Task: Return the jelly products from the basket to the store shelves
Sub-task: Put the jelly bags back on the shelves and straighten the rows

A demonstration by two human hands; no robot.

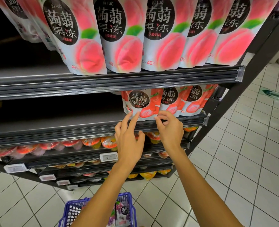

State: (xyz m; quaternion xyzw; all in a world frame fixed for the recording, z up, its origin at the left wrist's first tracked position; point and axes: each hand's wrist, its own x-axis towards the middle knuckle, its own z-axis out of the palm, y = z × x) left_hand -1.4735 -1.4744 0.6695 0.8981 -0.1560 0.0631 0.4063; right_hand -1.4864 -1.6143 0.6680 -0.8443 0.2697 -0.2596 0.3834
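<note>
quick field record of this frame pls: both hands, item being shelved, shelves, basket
left hand: straight fingertips touch the strawberry pouch at its lower left
right hand: appears to pinch the same pouch's lower right corner
strawberry pouch: upright, leftmost of three on the middle shelf
top shelf: row of peach pouches
basket: below the arms, with a grape pouch inside

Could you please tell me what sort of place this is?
Most likely a supermarket aisle: shelves stocked with rows of jelly pouches, a price tag on a shelf edge, and a shopping basket.
</note>
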